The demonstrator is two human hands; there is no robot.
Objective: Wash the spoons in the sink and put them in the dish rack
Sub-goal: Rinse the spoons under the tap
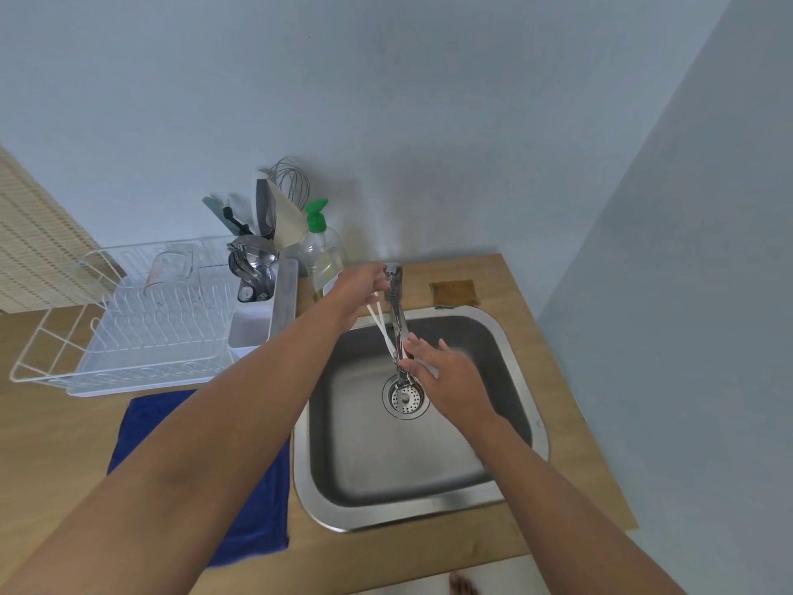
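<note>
Head view, spoons (383, 326): I see two white handles over the sink (485, 332), beside the faucet (397, 311).
Left hand (358, 289): pinching their upper ends.
Right hand (446, 373): fingers spread, touching their lower ends.
Dish rack (141, 319): left of sink.

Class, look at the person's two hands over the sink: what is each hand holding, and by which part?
The left hand grips white spoons by their handle ends. The right hand touches their lower ends with its fingertips under the faucet.

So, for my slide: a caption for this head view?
Both hands hold white spoons under the tap, over the sink.
</note>
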